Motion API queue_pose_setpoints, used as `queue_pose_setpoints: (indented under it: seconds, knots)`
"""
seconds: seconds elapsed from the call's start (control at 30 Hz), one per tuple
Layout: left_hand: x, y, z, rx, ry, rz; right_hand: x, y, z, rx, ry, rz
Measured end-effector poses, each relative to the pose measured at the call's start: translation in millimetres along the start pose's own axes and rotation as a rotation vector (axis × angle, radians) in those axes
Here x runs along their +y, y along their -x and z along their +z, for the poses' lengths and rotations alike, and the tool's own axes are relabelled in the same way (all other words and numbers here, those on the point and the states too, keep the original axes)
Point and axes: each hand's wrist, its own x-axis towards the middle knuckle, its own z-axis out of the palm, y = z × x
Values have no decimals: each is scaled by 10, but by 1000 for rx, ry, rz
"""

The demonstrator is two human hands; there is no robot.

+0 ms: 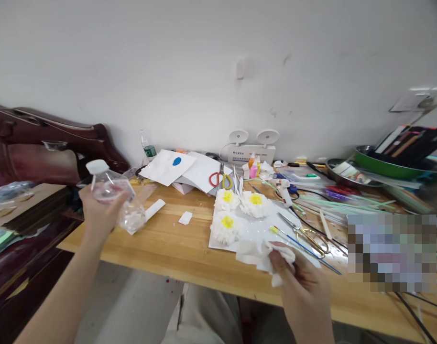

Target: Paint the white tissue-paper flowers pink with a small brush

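My left hand (100, 210) is wrapped round a clear plastic bottle (113, 184) with a white cap, tilted above the table's left part. Crumpled white tissue (256, 253) is pinched in my right hand (300, 282), near the table's front edge. Just beyond it, three white ruffled flowers with yellow centres, one of them the nearest flower (225, 227), lie on a white sheet (265, 231). A blue paintbrush (304, 248) with a yellow tip and gold-handled scissors (304, 231) rest on that sheet's right side.
Red-and-yellow-handled scissors (220, 179) and white papers (168, 167) lie at the back. A glue gun (283, 191), cables and pale green sticks (333, 205) clutter the right, beside a green pan (387, 162) of pens. A small white scrap (185, 218) lies mid-table (190, 243).
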Motion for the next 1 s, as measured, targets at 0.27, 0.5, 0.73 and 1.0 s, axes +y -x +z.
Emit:
queue_pose_setpoints:
  seconds: [0.27, 0.5, 0.73, 1.0]
  knots:
    - [-292, -593, 115, 103, -90, -179, 259, -61, -213, 26, -40, 125]
    - [-593, -527, 153, 46, -132, -242, 106, -150, -312, 208, -236, 179]
    - [-583, 87, 134, 201, -89, 22, 181, -79, -418, 235, -215, 182]
    - [365, 2230, 462, -1216, 430, 434, 507, 577, 36, -343, -103, 288]
